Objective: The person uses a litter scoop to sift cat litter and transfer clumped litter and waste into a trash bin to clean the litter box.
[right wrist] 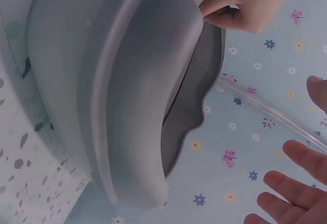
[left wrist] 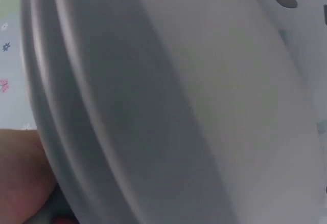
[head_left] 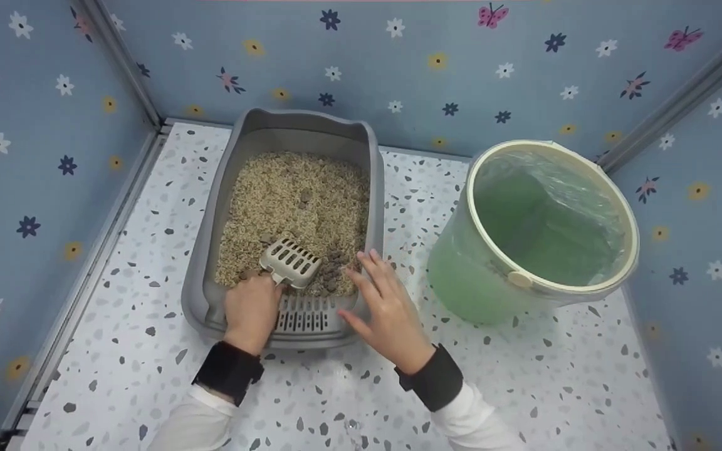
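A grey litter box [head_left: 376, 188] stands on the floor, filled with tan pellet litter [head_left: 273, 200]. Darker clumps [head_left: 333, 275] lie in its near right part. My left hand [head_left: 251, 313], fingers curled, grips a beige slotted litter scoop [head_left: 292, 264] by the handle, most of which the hand covers. The scoop's head lies over the litter, tilted to the right. Fingers spread, my right hand [head_left: 391, 316] is at the box's near right rim; whether it touches cannot be told. In the left wrist view the box wall [left wrist: 143, 106] hides nearly everything except part of the left hand [left wrist: 23, 175].
Right of the box stands a green bin [head_left: 461, 275] with a cream rim and a clear plastic liner [head_left: 577, 194]. Flower-printed panels [head_left: 361, 62] enclose the back and sides. The floor [head_left: 311, 401] is white with grey specks.
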### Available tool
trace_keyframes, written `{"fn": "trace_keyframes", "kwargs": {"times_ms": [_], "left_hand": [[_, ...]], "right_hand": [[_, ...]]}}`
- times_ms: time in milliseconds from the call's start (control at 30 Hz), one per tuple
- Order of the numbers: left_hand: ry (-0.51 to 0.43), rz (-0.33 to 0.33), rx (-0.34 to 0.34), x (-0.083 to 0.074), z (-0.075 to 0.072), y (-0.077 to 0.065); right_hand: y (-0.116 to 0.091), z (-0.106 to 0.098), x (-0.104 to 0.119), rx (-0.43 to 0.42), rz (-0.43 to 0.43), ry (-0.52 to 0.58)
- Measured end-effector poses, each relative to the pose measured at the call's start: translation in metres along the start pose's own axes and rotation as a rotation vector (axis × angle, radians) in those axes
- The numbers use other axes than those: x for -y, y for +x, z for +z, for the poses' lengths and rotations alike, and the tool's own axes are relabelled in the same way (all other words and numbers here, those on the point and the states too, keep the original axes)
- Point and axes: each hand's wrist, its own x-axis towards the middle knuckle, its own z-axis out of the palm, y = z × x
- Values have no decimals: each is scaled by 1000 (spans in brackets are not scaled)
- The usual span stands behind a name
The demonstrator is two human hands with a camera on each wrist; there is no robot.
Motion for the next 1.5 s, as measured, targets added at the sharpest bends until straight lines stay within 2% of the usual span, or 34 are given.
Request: {"fn": "trace_keyframes", "kwargs": {"times_ms": [233,433,567,667,833,1100,1300,1400,1500], "left_hand": [[13,43,-21,3,-4,-2],[-46,29,-5,6,-20,-7],[-78,47,-44,7,-30,-10],[-126,66,-82,6,-37,-11],[-258,77,-119,4,-46,-11],[-413,81,-168,1,-52,-9],[-501,71,-130,-1,-51,-8],[-557,65,-83,-3,-50,-8],[-629,33,-9,-6,-49,-9]], "right_hand": [[-6,15,-3,34,-2,-1],[-5,15,-10,48,20,-2],[-3,12,-16,35,28,-24],[-1,8,-22,21,47,-22],[2,0,-30,3,86,-4],[4,-6,-38,-21,90,-22],[4,-7,-41,-30,101,-17],[4,-8,-43,-38,104,-19],[4,-9,-45,-35,115,-27]]}}
